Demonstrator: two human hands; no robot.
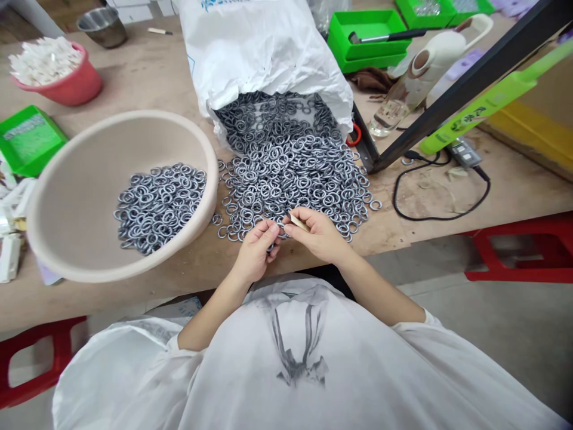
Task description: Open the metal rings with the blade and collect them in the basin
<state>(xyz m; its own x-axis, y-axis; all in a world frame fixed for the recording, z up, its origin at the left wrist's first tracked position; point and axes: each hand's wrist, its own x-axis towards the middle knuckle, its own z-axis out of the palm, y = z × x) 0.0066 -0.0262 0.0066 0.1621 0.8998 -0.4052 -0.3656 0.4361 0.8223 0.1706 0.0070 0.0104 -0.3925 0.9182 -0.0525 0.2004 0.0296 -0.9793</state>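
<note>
My left hand [257, 249] is closed, pinching a dark grey ring [282, 226] at its fingertips. My right hand [320, 236] grips a small tool with a pale, flat handle [299, 223]; its dark tip is close to that ring. Both hands meet at the near edge of a heap of shiny grey rings [295, 179], which spills from the mouth of a white sack [264, 54]. To the left, a wide beige basin [85, 173] holds more loose rings [161, 206].
A red tub [80, 83] of white pieces and a green tray [31, 140] lie left. A metal bowl [102, 27] stands behind. On the right are a black post [447, 95], a clear bottle [394, 107], a looped cable [441, 218] and a red stool [528, 251].
</note>
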